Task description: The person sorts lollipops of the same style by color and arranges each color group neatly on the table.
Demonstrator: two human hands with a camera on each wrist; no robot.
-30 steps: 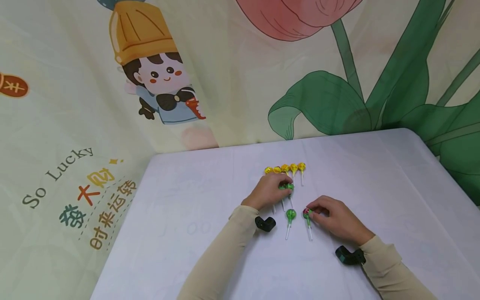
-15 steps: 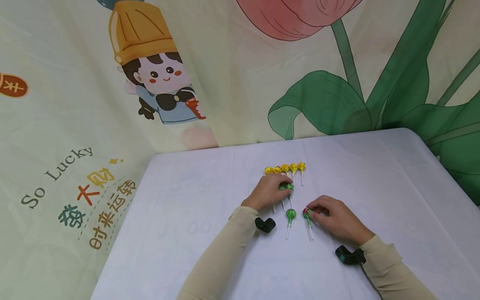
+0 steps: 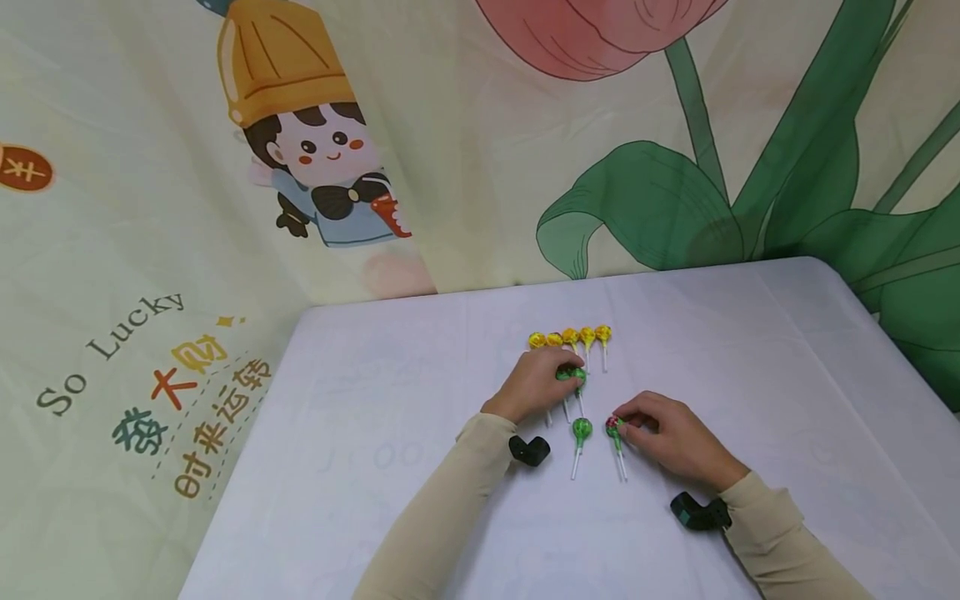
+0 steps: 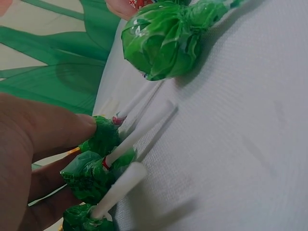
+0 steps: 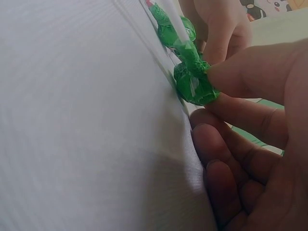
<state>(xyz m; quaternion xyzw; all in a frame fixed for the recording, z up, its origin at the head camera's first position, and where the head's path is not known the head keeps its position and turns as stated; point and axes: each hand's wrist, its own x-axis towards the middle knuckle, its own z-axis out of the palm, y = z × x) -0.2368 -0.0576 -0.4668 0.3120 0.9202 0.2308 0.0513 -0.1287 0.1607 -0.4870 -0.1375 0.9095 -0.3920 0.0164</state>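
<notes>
My left hand (image 3: 534, 382) is at a row of green lollipops (image 3: 579, 377), partly hiding them. In the left wrist view its thumb presses the head of the end lollipop (image 4: 102, 137), with fingers behind the row; three white sticks (image 4: 126, 185) point away from the palm. To the right, my right hand (image 3: 671, 437) pinches another green lollipop (image 5: 195, 86) by its wrapped head between thumb and index finger. Its other fingers curl close to the cloth. Between the hands lies a single green lollipop (image 3: 582, 429), stick toward me.
Beyond the left hand, several yellow lollipops (image 3: 587, 334) lie side by side in a row. A white cloth (image 3: 360, 500) covers the table, which meets a printed curtain (image 3: 465, 167) at the back. Black cameras (image 3: 701, 511) sit on both wrists.
</notes>
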